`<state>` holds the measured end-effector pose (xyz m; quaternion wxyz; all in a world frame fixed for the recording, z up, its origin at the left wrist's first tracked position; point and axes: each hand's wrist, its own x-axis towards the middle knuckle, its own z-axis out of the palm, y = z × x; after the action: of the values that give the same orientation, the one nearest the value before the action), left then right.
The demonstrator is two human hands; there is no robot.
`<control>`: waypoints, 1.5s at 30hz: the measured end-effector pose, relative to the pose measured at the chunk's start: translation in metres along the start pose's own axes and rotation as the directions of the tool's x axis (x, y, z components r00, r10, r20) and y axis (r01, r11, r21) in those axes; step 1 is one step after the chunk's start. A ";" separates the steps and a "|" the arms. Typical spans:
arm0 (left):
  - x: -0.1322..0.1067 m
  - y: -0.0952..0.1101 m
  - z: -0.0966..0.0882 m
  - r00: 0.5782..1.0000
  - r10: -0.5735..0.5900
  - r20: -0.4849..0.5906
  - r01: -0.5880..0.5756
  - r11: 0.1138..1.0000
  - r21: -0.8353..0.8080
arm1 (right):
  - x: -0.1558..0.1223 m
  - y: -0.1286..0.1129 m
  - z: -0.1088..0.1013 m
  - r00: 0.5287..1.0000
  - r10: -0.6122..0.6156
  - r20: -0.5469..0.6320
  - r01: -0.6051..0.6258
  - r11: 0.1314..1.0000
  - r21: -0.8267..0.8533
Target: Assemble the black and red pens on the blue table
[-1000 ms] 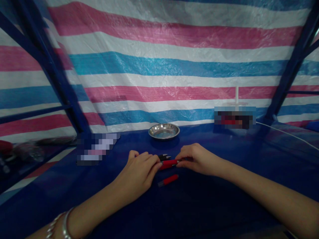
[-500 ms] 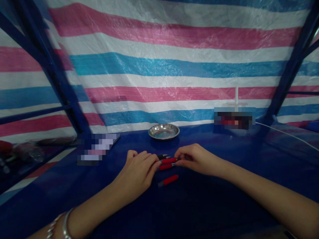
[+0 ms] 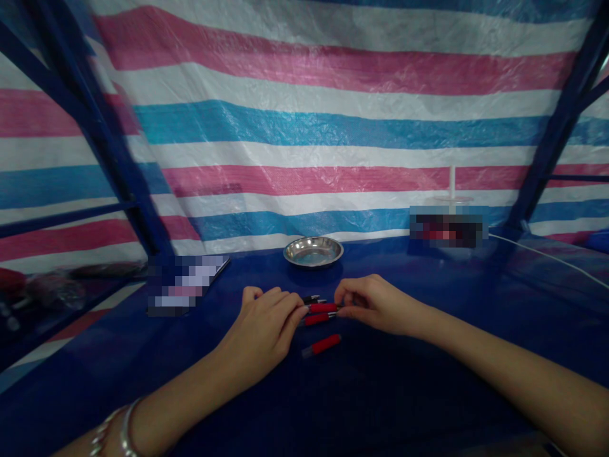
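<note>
My left hand (image 3: 271, 324) is closed, its thumb and forefinger pinching the left end of a red pen (image 3: 322, 308). At that pen's right end is my right hand (image 3: 368, 304), its fingertips drawn together in a pinch. What sits between them is too small to make out. Just below lies a second red pen (image 3: 318, 319) with a silvery tip, its left part beside my left thumb. Black pens (image 3: 311, 299) show above, partly hidden by my left fingers. Nearer to me, a red pen part with a clear end (image 3: 324, 344) rests apart on the blue table (image 3: 380, 393).
Behind the pens a shallow metal dish (image 3: 313, 252) stands near the table's back edge. A flat blurred-out item (image 3: 190, 285) lies at left. At back right are a blurred-out cup with a straw (image 3: 448, 228) and a white cable (image 3: 547, 251). A striped sheet (image 3: 333, 127) hangs behind.
My right hand has shifted very slightly to the right, at the red pen's end. My left hand and the other pens stay where they were.
</note>
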<state>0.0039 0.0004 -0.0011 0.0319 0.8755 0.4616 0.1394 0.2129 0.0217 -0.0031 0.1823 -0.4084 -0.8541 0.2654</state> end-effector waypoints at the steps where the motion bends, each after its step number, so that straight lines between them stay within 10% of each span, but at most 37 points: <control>1: 0.000 0.000 0.000 1.000 0.001 0.002 -0.001 1.000 -0.003 | 0.000 0.000 0.000 1.000 0.001 0.001 -0.001 1.000 0.001; 45: 0.000 0.001 -0.001 1.000 -0.004 -0.007 0.003 0.999 -0.036 | 0.000 0.000 0.001 0.999 -0.006 -0.041 0.009 0.997 0.081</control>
<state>0.0045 -0.0006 -0.0004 0.0463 0.8735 0.4606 0.1508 0.2128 0.0215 -0.0039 0.2173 -0.4028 -0.8402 0.2908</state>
